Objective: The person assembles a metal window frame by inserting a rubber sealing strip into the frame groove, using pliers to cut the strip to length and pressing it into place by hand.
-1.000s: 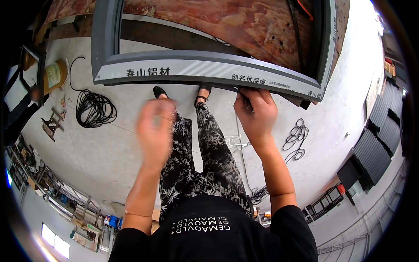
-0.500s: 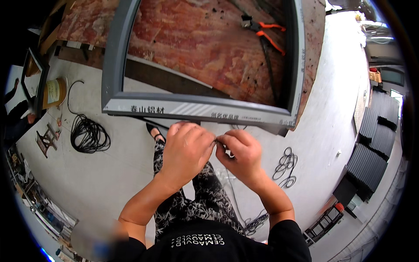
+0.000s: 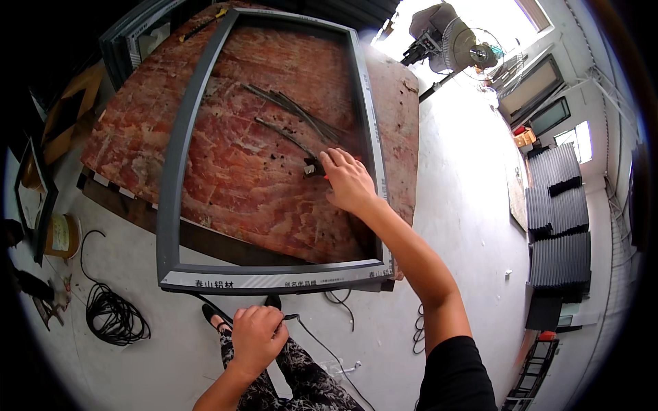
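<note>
A grey rectangular metal frame (image 3: 177,205) lies on a worn reddish wooden table (image 3: 137,130), its near edge jutting past the table. Below that near edge my left hand (image 3: 258,337) is closed around a thin black strip (image 3: 205,299), which runs from the frame's lower left corner. A short end of the strip sticks out at the hand's right. My right hand (image 3: 349,181) reaches inside the frame, palm down over pliers with orange-red handles. Its fingers curl over the handles and mostly hide them; the dark jaws (image 3: 312,168) point left.
Loose dark strips (image 3: 295,109) lie inside the frame on the table. A fan (image 3: 476,55) stands beyond the far right. Coiled black cable (image 3: 113,315) and a bucket (image 3: 63,236) are on the floor at left. Stacked grey profiles (image 3: 558,205) stand at right.
My hands were together below the frame and are now apart. The right one has moved up and forward onto the pliers; the left stays below the frame's edge. The view has shifted, showing more table.
</note>
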A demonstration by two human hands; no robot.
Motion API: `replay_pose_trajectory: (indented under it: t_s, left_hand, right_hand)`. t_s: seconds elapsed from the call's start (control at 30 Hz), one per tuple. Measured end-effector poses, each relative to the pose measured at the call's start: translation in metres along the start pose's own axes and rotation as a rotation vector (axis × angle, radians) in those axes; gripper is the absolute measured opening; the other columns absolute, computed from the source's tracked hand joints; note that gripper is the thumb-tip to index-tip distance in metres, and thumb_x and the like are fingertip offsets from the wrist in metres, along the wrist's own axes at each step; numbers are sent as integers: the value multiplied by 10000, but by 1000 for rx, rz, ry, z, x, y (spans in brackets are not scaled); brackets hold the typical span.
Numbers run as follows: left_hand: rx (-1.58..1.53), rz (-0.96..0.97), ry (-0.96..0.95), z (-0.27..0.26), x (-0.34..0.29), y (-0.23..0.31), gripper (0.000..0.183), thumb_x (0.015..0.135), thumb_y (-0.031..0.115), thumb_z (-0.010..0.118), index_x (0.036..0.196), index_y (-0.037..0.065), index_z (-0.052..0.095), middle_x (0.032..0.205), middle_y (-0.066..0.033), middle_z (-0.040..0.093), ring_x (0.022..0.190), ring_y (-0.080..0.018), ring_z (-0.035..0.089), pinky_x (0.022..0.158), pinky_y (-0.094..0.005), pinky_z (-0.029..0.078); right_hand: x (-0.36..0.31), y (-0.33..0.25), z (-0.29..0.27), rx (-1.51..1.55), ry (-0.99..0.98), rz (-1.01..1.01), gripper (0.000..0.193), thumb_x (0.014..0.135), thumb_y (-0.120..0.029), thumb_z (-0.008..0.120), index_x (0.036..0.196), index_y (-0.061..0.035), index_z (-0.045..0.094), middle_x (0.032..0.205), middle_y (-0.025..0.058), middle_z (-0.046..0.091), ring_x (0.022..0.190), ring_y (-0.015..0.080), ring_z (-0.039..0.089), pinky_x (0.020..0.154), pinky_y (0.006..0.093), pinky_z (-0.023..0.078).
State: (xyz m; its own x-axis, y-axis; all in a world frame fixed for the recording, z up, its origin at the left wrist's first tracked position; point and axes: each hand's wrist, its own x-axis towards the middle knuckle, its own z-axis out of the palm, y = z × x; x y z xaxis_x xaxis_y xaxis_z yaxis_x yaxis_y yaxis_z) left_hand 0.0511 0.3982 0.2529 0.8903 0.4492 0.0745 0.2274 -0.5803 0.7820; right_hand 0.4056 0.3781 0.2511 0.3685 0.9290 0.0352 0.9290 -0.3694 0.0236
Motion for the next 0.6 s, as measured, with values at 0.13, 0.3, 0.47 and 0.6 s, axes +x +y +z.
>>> replay_pose_trajectory:
  t_s: [0.13, 0.3, 0.47, 0.6]
  left_hand:
    - [28, -62, 51, -18, -8, -7, 102, 705, 131, 668, 751, 64, 605, 724, -69, 562, 726, -290, 546, 676, -418, 386]
    - [-59, -142, 14, -31, -7, -14, 113, 752, 139, 659, 794, 39, 628, 780, -103, 598, 768, -319, 569, 711, -424, 418]
    - [-146, -305, 46, -45, -18, -36, 139, 792, 145, 653, 852, 20, 634, 799, -115, 605, 796, -331, 583, 705, -408, 456]
    - [-350, -493, -5, -53, -26, -40, 141, 833, 117, 635, 904, -5, 625, 825, -85, 609, 763, -202, 581, 665, -316, 451]
  right_hand:
    - [42, -8, 27, -47, -301, 40, 551, 735, -104, 682, 1262, -44, 533, 1240, 126, 566, 1229, 285, 509, 1009, 400, 421]
    - [44, 5, 42, -255, -136, 25, 218, 749, -156, 628, 952, -77, 621, 973, 124, 626, 952, 288, 613, 791, 421, 511]
    - [10, -61, -60, 613, 331, 99, 289, 838, -102, 603, 1100, 15, 572, 1037, 154, 611, 941, 317, 615, 783, 402, 516]
    - [-90, -139, -93, 1924, -246, 332, 201, 919, -99, 602, 1111, -38, 610, 871, 60, 655, 752, 129, 642, 672, 286, 548]
